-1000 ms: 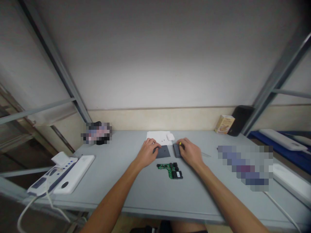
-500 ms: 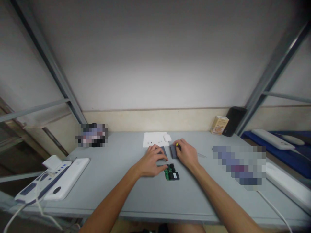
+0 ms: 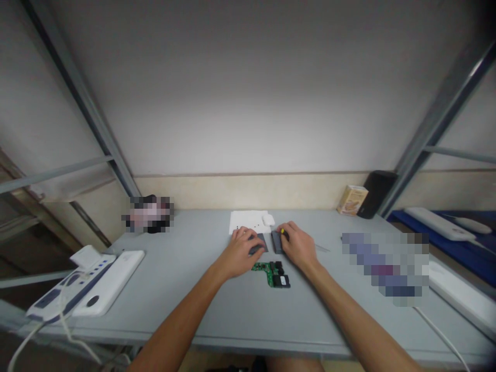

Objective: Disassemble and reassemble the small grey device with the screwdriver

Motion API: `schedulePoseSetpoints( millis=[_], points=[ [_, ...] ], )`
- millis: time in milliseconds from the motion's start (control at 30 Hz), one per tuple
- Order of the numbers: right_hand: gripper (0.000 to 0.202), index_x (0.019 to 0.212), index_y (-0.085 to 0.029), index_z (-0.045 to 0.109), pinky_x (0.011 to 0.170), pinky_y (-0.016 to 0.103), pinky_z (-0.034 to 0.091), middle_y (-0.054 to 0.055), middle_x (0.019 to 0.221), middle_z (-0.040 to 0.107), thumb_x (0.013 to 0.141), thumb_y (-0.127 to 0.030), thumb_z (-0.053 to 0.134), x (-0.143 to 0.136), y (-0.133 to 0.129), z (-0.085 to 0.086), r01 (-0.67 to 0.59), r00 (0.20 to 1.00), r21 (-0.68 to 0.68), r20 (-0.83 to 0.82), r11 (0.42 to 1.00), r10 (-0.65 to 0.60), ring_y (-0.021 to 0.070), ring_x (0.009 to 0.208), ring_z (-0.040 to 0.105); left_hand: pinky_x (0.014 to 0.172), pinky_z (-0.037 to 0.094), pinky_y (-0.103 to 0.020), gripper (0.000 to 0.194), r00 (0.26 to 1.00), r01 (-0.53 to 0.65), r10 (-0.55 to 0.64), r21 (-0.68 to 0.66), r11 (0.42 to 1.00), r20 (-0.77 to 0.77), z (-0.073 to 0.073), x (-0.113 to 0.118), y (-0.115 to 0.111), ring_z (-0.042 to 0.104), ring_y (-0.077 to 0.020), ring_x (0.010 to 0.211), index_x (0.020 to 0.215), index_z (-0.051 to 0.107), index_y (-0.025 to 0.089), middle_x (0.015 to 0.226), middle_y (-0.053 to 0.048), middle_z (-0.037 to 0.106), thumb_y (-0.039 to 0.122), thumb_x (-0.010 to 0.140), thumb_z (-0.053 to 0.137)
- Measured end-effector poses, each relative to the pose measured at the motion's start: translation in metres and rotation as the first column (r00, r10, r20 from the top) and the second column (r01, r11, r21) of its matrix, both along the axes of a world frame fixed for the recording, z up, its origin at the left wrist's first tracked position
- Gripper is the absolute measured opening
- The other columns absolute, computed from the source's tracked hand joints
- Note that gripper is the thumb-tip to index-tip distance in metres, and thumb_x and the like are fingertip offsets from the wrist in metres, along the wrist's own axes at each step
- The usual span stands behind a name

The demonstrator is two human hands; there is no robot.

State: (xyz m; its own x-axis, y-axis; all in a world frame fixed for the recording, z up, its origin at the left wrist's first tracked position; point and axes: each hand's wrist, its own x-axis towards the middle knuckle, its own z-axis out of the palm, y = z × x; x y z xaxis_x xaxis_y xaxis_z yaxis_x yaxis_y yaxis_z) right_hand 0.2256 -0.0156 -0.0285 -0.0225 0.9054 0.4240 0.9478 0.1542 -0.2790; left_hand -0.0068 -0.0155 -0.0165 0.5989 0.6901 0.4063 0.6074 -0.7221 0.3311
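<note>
My left hand (image 3: 242,253) is curled over a flat dark grey cover (image 3: 264,241), thumb at its near edge and fingers across its left side. My right hand (image 3: 300,245) is closed round a screwdriver with a yellow-and-black handle (image 3: 283,233); its thin shaft sticks out to the right. The fingers of that hand also rest against a second dark grey casing piece (image 3: 276,242). Nearer me lies a green circuit board (image 3: 270,269) with black parts, touched by neither hand.
Behind my hands lies a white sheet (image 3: 248,218) with tiny dark screws and a small white case (image 3: 268,220). Left are a power strip (image 3: 65,289) and a white slab (image 3: 112,284). A yellow box (image 3: 352,200) and black block (image 3: 375,194) stand back right.
My left thumb has drawn up off the circuit board onto the grey cover, leaving more of the board in sight. The right hand keeps its place.
</note>
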Motion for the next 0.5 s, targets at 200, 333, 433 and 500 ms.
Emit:
schedulePoseSetpoints(
  millis=[200, 333, 433, 500],
  points=[
    [0.021, 0.105, -0.027, 0.069, 0.070, 0.027, 0.039, 0.001, 0.110, 0.068, 0.094, -0.019, 0.053, -0.001, -0.001, 0.002, 0.000, 1.000, -0.029, -0.004, 1.000, 0.000, 0.0158, 0.083, 0.065, 0.094, 0.044, -0.041, 0.021, 0.976, -0.220, 0.220, 0.003, 0.976, -0.007, -0.008, -0.023, 0.023, 0.057, -0.0250, 0.108, 0.110, 0.071, 0.024, 0.110, -0.008, 0.062, 0.020, 0.097, 0.055],
    [0.022, 0.106, -0.027, 0.069, 0.070, 0.027, 0.039, 0.001, 0.110, 0.069, 0.094, -0.019, 0.053, -0.002, -0.002, 0.003, 0.014, 1.000, -0.030, -0.003, 0.999, -0.014, 0.0160, 0.084, 0.065, 0.090, 0.048, -0.036, 0.023, 0.981, -0.193, 0.195, -0.080, 0.978, 0.012, -0.009, -0.027, 0.026, 0.064, -0.0201, 0.092, 0.106, 0.073, 0.022, 0.106, -0.006, 0.065, 0.020, 0.097, 0.052],
    [0.022, 0.105, -0.028, 0.069, 0.069, 0.027, 0.039, 0.001, 0.108, 0.068, 0.094, -0.018, 0.053, -0.002, -0.002, 0.004, 0.008, 1.000, -0.014, -0.004, 1.000, -0.008, 0.0161, 0.082, 0.065, 0.088, 0.051, -0.033, 0.024, 0.985, -0.149, 0.158, -0.119, 0.982, 0.073, -0.010, -0.026, 0.026, 0.065, -0.0189, 0.088, 0.105, 0.074, 0.022, 0.105, -0.006, 0.065, 0.019, 0.097, 0.051],
    [0.022, 0.104, -0.028, 0.069, 0.069, 0.027, 0.039, 0.001, 0.107, 0.068, 0.094, -0.018, 0.053, -0.002, -0.003, 0.004, 0.000, 1.000, -0.006, -0.006, 1.000, 0.000, 0.0161, 0.082, 0.065, 0.090, 0.051, -0.032, 0.024, 0.985, -0.120, 0.135, -0.130, 0.984, 0.109, -0.012, -0.026, 0.028, 0.066, -0.0192, 0.091, 0.105, 0.074, 0.022, 0.105, -0.007, 0.064, 0.019, 0.097, 0.051]
  ],
)
